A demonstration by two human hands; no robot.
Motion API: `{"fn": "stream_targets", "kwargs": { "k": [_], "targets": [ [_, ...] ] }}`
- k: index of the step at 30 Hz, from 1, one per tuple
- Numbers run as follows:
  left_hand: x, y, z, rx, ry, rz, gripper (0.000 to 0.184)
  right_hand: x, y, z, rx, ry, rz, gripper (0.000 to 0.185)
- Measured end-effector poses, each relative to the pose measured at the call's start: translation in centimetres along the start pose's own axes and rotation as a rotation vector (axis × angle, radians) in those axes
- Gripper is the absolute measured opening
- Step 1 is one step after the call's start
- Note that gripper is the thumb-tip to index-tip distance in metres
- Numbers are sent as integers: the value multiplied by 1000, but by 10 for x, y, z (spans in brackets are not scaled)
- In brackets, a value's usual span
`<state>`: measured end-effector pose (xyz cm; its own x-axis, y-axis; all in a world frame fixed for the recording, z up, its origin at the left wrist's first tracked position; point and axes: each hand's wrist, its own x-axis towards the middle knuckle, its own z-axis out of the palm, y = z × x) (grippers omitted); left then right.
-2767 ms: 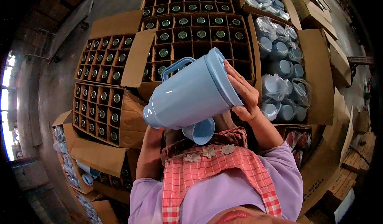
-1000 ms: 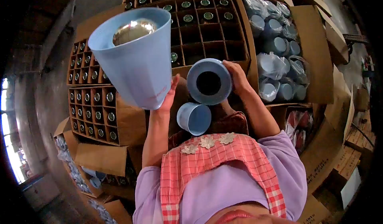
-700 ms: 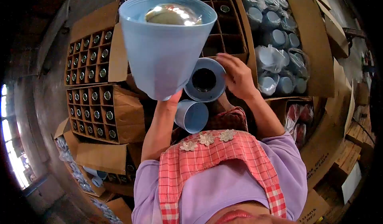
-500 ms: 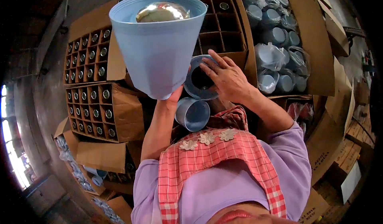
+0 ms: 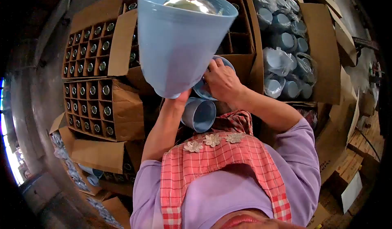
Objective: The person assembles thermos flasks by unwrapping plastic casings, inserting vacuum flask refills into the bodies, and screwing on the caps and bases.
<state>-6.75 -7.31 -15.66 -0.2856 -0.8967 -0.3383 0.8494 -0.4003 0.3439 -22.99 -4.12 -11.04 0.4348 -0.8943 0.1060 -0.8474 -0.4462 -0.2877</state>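
Note:
My left hand [image 5: 178, 101] is closed on the narrow lower end of a large light-blue plastic flask casing [image 5: 179, 45]. The casing is raised, with its wide mouth up. Inside that mouth shows the rounded, shiny end of a silver glass liner [image 5: 192, 3]. Lower down, my right hand [image 5: 223, 81] has its fingers bent together at a second blue casing [image 5: 201, 91], which is partly hidden behind the hand and the first casing. What those fingertips grip cannot be made out. Just below, a smaller blue cup [image 5: 199, 115] lies tilted, its opening toward me.
Divided cartons [image 5: 87, 106] with silver-tipped liners in their cells stand at the left. Another divided carton [image 5: 241, 61] is in front, beyond my hands. At the right, an open carton [image 5: 322, 53] holds blue cups [image 5: 281, 41] wrapped in clear plastic.
My left hand has moved right with the casing, now tilted slightly. My right hand's fingers, spread over the second casing's opening before, have bent together at it.

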Motion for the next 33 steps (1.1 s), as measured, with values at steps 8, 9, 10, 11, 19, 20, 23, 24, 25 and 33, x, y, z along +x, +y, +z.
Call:
{"fn": "stream_targets", "kwargs": {
  "k": [8,9,10,11,19,20,23,24,25,33],
  "targets": [
    [1,-6,-23,212,-39,39,36,-14,3,-10,-30,1,-28,60],
    [0,-6,-26,222,-52,41,36,-19,4,-14,-57,4,-39,65],
    [-2,-5,-29,232,-67,43,37,-20,7,-12,27,-64,6,74],
    [-5,-4,-32,243,-80,46,37,-21,10,-7,58,-46,11,75],
    [-7,1,-37,299,-174,72,40,-25,19,-10,150,3,15,81],
    [-9,3,-37,301,-188,79,40,-26,21,-11,167,-3,26,80],
    [-14,12,-41,303,-211,111,42,-29,29,-9,305,33,91,78],
    [-13,16,-45,294,-210,121,42,-30,32,-7,323,46,102,77],
    [-14,20,-48,278,-204,132,43,-30,38,-4,339,59,112,75],
    [-16,56,-44,160,-85,225,46,25,164,46,44,396,593,62]
  ]
}}
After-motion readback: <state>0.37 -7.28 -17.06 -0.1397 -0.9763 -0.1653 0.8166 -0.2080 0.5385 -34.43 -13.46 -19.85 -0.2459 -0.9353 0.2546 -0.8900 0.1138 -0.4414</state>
